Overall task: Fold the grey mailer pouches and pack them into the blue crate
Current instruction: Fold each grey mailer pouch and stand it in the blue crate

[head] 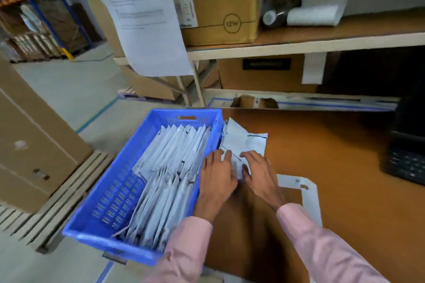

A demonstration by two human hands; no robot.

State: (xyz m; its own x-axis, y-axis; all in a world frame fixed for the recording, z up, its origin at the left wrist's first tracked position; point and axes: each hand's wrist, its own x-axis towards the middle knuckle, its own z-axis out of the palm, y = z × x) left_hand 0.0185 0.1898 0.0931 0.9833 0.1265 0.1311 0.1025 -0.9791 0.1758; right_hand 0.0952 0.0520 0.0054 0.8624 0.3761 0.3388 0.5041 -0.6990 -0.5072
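Your left hand (218, 171) and right hand (259, 171) both lie on one grey mailer pouch (243, 145) that rests on the brown table (333, 167), just to the right of the blue crate (119, 181). Your left fingers stretch forward, flat over the pouch's left near edge, the thumb tucked toward the middle; they look straight rather than curled. Your right fingers spread across the near right part of the pouch, and the thumb meets the crumpled near end between the two hands, where the material bunches up; whether the thumbs pinch that fold I cannot tell. The far part of the pouch lies looser, one corner lifted toward the crate's right wall, with a dark printed line near its far right edge. Inside the crate, the folded pouches (170, 181) stand on edge in rows, packed along the right side from the far wall to the near wall, while the crate's left side shows its bare slotted floor. Both your sleeves are pink. To the right of your right wrist a white flat sheet (310, 200) lies on the table. At the far right edge sits a dark device with keys (407, 163). Beyond the table, shelving carries a cardboard box marked Crompton (213, 2), and a printed paper (142, 16) hangs to its left.
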